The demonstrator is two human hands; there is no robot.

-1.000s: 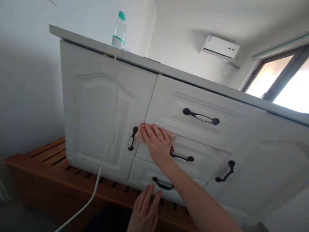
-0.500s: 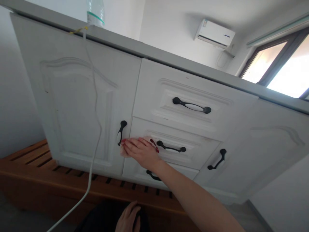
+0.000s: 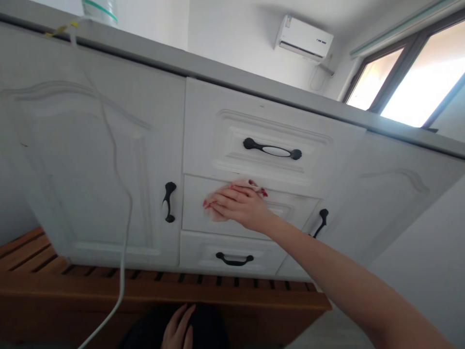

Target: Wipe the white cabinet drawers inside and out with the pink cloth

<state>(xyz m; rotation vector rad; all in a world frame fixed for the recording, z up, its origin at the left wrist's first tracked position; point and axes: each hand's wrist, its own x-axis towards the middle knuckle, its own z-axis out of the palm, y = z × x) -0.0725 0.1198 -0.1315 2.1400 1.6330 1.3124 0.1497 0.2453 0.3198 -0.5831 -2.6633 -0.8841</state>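
Note:
My right hand (image 3: 238, 206) presses a pale cloth with red edging (image 3: 218, 213) against the front of the middle drawer (image 3: 194, 203). The fingers lie over the cloth, whose folded part pokes out above the knuckles. That drawer's handle is hidden behind my hand. Above is the top drawer's black handle with a white inlay (image 3: 273, 149); below, the bottom drawer's black handle (image 3: 234, 260). My left hand (image 3: 178, 329) rests low on dark fabric over my leg, fingers stretched out and holding nothing.
The white cabinet (image 3: 87, 184) stands on a slatted wooden bench (image 3: 163, 291). A white cable (image 3: 123, 242) hangs down its left door from the top, near a clear bottle (image 3: 100, 10). An air conditioner (image 3: 305, 39) and a window (image 3: 407, 82) are behind.
My right hand has moved with the cloth from the middle drawer's left edge, by the left door handle, rightward and up onto the drawer's panel. The view has shifted; my left hand stays low.

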